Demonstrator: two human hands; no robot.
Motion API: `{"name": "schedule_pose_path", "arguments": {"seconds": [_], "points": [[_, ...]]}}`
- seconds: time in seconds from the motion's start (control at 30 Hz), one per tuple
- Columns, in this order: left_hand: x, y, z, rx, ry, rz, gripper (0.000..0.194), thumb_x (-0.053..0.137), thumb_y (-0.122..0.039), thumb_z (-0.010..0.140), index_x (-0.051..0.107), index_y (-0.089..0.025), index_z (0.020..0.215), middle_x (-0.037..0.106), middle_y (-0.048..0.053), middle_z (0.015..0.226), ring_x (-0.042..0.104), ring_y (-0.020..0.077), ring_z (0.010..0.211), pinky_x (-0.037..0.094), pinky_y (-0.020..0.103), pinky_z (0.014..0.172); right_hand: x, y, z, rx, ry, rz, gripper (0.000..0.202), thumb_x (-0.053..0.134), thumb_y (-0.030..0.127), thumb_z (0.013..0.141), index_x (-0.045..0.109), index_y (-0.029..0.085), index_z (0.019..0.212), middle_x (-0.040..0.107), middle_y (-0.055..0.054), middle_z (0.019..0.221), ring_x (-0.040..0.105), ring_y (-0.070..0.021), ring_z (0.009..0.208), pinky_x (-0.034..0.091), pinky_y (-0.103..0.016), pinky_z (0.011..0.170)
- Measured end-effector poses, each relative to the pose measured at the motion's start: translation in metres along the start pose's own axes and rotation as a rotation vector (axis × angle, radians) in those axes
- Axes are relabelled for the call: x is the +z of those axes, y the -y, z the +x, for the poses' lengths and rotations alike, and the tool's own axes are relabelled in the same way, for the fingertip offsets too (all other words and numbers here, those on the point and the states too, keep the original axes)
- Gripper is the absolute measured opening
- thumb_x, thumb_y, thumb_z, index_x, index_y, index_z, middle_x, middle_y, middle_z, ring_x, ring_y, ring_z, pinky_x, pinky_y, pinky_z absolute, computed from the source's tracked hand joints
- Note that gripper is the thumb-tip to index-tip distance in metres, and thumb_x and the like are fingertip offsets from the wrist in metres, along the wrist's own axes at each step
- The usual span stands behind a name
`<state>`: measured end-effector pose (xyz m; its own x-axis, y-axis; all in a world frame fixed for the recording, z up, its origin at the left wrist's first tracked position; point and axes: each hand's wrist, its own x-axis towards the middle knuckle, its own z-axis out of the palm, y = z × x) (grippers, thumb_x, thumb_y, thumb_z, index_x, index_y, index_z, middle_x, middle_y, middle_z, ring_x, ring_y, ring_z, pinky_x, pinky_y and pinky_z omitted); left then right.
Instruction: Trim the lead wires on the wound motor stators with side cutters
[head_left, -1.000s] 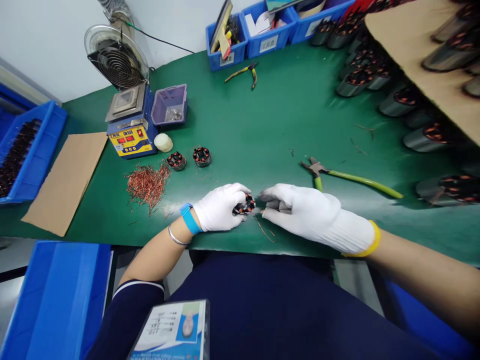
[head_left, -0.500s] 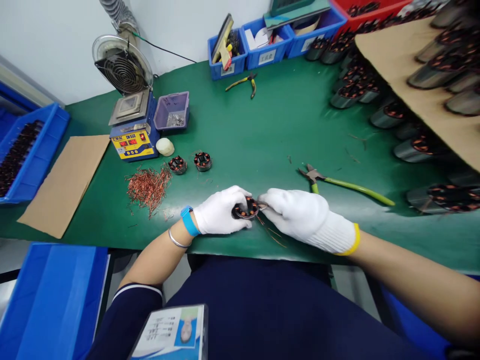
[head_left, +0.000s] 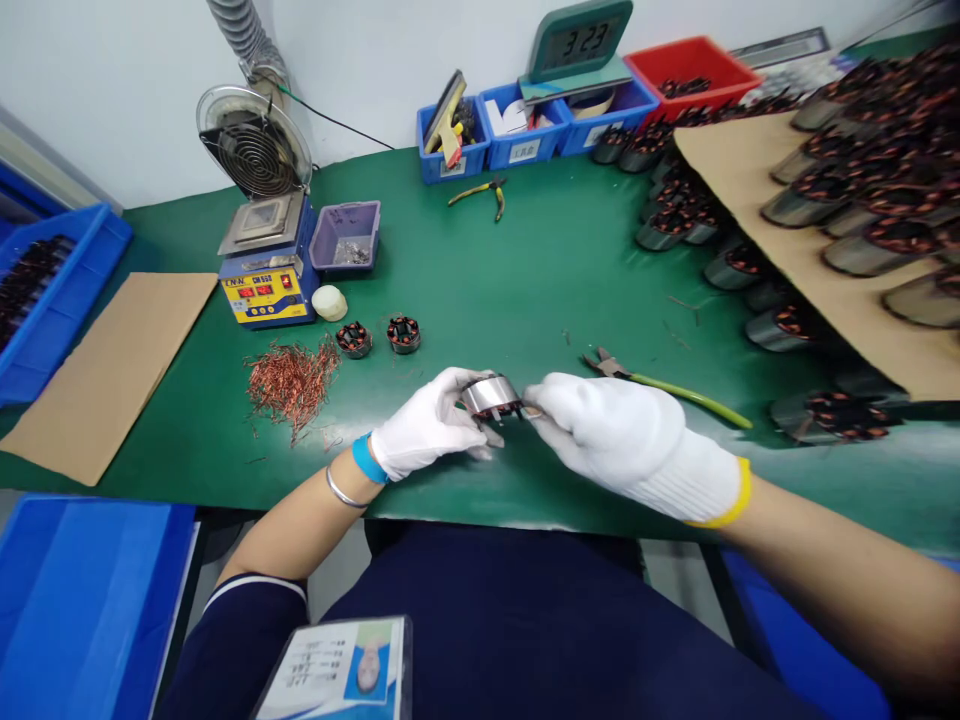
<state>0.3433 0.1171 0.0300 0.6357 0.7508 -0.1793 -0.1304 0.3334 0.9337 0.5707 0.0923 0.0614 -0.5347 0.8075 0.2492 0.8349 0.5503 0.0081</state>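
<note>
Tilted wound metal ring (head_left: pixel 491 396), one-sided hold: slip waiting to happen?
Left hand's (head_left: pixel 431 428) grip is curled around one side of it, left of the green-handled cutters (head_left: pixel 694 402). Right hand (head_left: pixel 619 435), just on the near side of those cutters, has fingertips at the ring's edge; can't tell how closed that grip is. A hard tug could probably twist the ring loose.

silver-sided core (head_left: pixel 490 394), copper-coloured wire scraps (head_left: pixel 289 385), green tabletop (head_left: pixel 525 270)
</note>
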Motion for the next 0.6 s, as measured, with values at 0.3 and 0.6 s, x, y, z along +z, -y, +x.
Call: {"name": "schedule_pose_path", "arguments": {"seconds": [0.3, 0.6], "points": [[0.012, 0.005, -0.015, 0.816, -0.147, 0.985, 0.045, 0.077, -0.059, 0.073, 0.061, -0.022, 0.090, 0.032, 0.022, 0.163, 0.067, 0.0311, 0.114, 0.056, 0.053, 0.093, -0.024, -0.004, 0.008, 0.097, 0.272, 0.420, 0.029, 0.040, 0.036, 0.096, 0.059, 0.022, 0.079, 0.064, -0.002, 0.068, 0.057, -0.0157, 0.060, 0.031, -0.026, 0.052], [-0.001, 0.002, -0.019, 0.779, -0.315, 0.992, 0.038, 0.053, -0.057, 0.093, 0.048, -0.023, 0.076, 0.071, 0.012, 0.113, 0.068, 0.0276, 0.108, 0.057, 0.059, 0.094, -0.044, -0.008, 0.010, 0.066, 0.300, 0.606, 0.033, 0.039, 0.039, 0.095, 0.062, 0.022, 0.079, 0.065, -0.002, 0.065, 0.057, -0.0160, 0.055, 0.042, -0.028, 0.053]]}}
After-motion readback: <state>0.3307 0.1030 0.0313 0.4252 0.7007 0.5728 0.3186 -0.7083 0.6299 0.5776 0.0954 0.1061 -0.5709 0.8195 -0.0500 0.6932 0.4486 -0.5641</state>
